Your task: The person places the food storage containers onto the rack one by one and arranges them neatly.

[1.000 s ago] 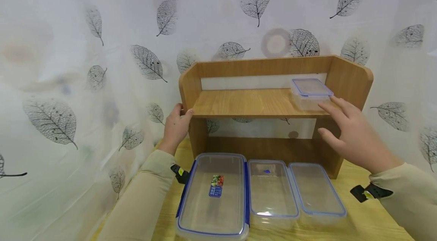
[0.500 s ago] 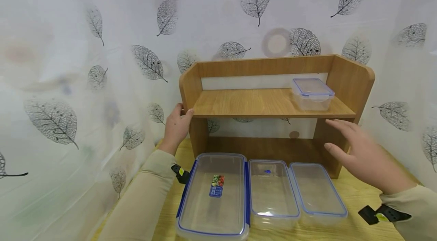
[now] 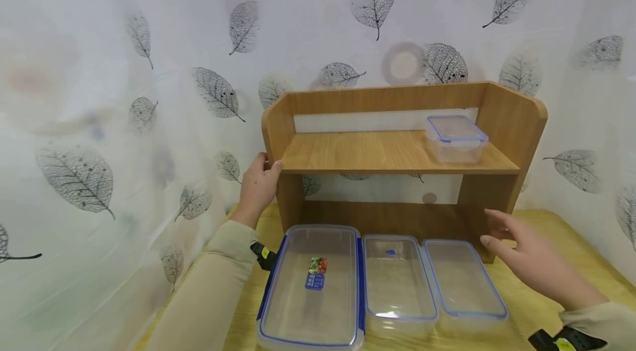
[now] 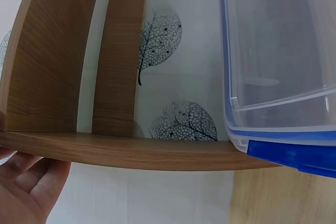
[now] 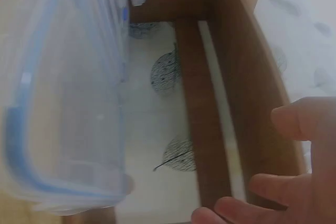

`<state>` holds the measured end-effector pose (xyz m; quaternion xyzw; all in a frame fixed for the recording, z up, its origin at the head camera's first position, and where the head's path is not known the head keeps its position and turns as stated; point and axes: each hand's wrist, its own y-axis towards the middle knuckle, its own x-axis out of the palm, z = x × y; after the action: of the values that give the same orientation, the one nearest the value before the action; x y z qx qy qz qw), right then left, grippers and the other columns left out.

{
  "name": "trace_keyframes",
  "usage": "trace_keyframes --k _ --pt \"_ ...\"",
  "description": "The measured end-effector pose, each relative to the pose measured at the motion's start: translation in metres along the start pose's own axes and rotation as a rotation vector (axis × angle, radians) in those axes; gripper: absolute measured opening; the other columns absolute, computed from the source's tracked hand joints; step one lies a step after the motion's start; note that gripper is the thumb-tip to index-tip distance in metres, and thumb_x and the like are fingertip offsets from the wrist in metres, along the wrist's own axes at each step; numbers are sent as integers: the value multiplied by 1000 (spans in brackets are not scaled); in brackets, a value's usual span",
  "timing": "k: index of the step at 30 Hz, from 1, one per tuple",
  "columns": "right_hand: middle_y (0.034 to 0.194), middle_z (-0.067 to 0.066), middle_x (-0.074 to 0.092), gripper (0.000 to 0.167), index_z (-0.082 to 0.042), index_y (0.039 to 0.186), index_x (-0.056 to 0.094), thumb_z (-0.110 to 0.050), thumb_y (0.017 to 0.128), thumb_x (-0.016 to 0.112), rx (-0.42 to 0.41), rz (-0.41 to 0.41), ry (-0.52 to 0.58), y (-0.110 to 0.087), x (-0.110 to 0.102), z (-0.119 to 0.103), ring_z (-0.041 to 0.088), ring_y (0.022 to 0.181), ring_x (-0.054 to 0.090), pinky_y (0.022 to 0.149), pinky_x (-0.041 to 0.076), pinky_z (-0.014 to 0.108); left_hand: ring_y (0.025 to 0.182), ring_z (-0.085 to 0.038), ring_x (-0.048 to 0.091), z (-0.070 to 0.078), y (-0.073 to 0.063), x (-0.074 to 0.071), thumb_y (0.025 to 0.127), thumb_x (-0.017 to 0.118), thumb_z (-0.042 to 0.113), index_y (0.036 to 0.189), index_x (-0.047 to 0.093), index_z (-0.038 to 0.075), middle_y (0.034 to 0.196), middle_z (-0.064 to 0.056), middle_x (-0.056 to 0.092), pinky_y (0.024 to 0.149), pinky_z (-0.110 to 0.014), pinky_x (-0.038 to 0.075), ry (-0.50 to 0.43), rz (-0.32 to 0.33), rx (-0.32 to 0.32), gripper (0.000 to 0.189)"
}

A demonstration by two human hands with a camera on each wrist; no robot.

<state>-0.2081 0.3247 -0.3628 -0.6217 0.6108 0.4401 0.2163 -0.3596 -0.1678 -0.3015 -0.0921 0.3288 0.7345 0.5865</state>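
My left hand (image 3: 256,184) holds the left side panel of a two-tier wooden shelf (image 3: 348,155), thumb on the front edge and fingers round the outer face. In the left wrist view its fingers (image 4: 44,179) curl against that panel. My right hand (image 3: 529,260) is in the air beside the shelf's lower right side, fingers loosely bent and holding nothing. A small clear food container (image 3: 457,144) with a blue-edged lid sits at the right end of the upper tier. In the right wrist view, the right thumb (image 5: 294,121) and fingers are spread apart.
Before the shelf on the yellow wood-grain table (image 3: 561,240) stand a large blue-clipped container (image 3: 310,312), a middle container (image 3: 397,285) and a right-hand container (image 3: 464,279), side by side. A leaf-patterned curtain (image 3: 318,20) hangs close behind and to the left.
My right hand has come away from the small container on the upper tier and moved down and right. The left hand keeps its hold on the side panel.
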Motion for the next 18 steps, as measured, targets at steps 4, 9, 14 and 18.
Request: trace_keyframes --k 4,9,14,18 --pt "141 40 42 67 12 150 28 -34 107 51 72 -53 56 -9 8 16 55 117 54 80 55 55 116 -36 61 1 0 0 104 48 46 137 50 13 135 -15 60 94 -51 53 8 -4 2 48" --pt "141 40 42 65 14 150 24 -32 109 45 144 -111 190 -19 15 35 50 115 57 72 57 33 117 -36 61 4 0 -1 104 48 47 139 50 12 135 -16 59 94 -52 53 3 0 4 50" --pt "141 39 42 67 16 152 16 -32 111 40 248 -233 348 -28 25 49 47 120 54 77 58 35 119 -36 60 3 -3 -3 104 49 47 141 49 13 138 -16 58 96 -52 53 -9 -10 -26 51" --pt "144 42 36 71 17 151 12 -36 111 37 329 -298 443 -33 33 56 45 121 55 83 58 40 119 -37 60 3 -3 -3 104 49 46 141 49 13 138 -16 58 96 -52 52 -6 -9 -16 50"
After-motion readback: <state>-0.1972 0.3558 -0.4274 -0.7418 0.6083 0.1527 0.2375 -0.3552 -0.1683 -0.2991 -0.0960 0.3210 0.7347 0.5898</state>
